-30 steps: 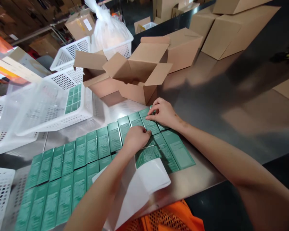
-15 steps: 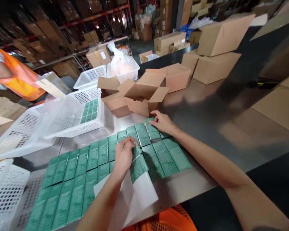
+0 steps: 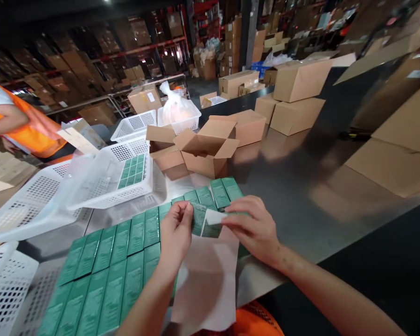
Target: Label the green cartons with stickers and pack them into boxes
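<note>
Both hands have drawn back from the far rows toward the body, and a green box now sits lifted between them, where half a second ago the right hand lay flat on the far row of boxes. At a warehouse tabletop (image 3: 301, 186), the left hand (image 3: 175, 233) pinches one end of the green box (image 3: 205, 221) while the right hand (image 3: 255, 228) grips its other, white-flapped end, holding it just above a translucent bag (image 3: 206, 275) that hangs off the near edge. Rows of matching green boxes (image 3: 126, 252) lie flat beside it, an open carton (image 3: 206, 144) stands beyond them, and a white basket (image 3: 126, 184) holds more boxes. A person in an orange vest (image 3: 28, 130) works at far left. Judged from the grip, the box would go in cleanest with the bag's mouth spread wide and the box kept level. The camera view has also tilted up, showing more shelving.
</note>
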A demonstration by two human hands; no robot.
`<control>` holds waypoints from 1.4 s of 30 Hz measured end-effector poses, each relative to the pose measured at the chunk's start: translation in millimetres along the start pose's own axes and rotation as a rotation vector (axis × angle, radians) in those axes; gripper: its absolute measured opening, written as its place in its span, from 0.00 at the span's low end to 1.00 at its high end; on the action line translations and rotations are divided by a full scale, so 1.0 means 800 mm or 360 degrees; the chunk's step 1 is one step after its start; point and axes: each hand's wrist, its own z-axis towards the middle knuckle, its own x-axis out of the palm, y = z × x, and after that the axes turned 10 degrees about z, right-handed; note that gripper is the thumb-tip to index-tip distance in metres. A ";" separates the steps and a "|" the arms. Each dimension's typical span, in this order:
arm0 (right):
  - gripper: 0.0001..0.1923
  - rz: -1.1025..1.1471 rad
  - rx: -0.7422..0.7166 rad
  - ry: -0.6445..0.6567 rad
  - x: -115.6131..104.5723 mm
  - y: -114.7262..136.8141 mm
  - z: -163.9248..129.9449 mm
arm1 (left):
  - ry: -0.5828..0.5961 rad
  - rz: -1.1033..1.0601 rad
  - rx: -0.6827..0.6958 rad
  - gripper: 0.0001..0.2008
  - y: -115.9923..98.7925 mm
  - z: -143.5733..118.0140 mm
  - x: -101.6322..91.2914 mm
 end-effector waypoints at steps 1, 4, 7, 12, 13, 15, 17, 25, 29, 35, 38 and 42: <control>0.10 0.0021 -0.0179 0.0138 -0.005 0.005 -0.006 | 0.0004 -0.0070 -0.0069 0.16 0.003 0.004 -0.001; 0.11 0.0359 -0.0276 0.0620 -0.032 0.024 -0.017 | -0.0005 -0.0206 -0.0238 0.15 0.009 0.022 -0.013; 0.17 0.0685 0.0087 0.0396 -0.069 0.025 -0.007 | 0.0037 -0.0189 -0.0337 0.12 0.005 0.035 -0.025; 0.16 0.0797 0.0840 -0.0103 -0.113 -0.044 0.030 | 0.0400 0.0026 -0.0416 0.09 -0.010 0.016 0.001; 0.17 0.0820 0.1007 -0.0044 -0.116 -0.062 0.033 | 0.0517 0.0127 -0.0391 0.09 -0.010 0.006 0.014; 0.18 0.0890 0.1253 0.0066 -0.116 -0.092 0.033 | 0.0751 0.0389 -0.0280 0.11 -0.006 -0.013 0.040; 0.18 0.0953 0.1371 0.0117 -0.112 -0.113 0.026 | 0.0919 0.0663 -0.0145 0.15 0.003 -0.029 0.065; 0.15 0.1042 0.1472 0.0201 -0.103 -0.132 0.002 | 0.1087 0.0904 -0.0070 0.18 0.023 -0.049 0.121; 0.14 0.0997 0.1436 0.0347 -0.102 -0.137 -0.005 | 0.1035 0.0942 -0.0040 0.17 0.029 -0.055 0.132; 0.11 0.0674 0.1374 0.0492 -0.093 -0.137 -0.015 | 0.1050 0.1275 -0.0075 0.17 0.029 -0.061 0.135; 0.08 0.0445 0.1325 0.0545 -0.088 -0.139 -0.017 | 0.1101 0.1362 -0.0121 0.16 0.028 -0.061 0.137; 0.07 0.0320 0.1280 0.0618 -0.088 -0.139 -0.016 | 0.1178 0.1432 -0.0173 0.16 0.026 -0.059 0.141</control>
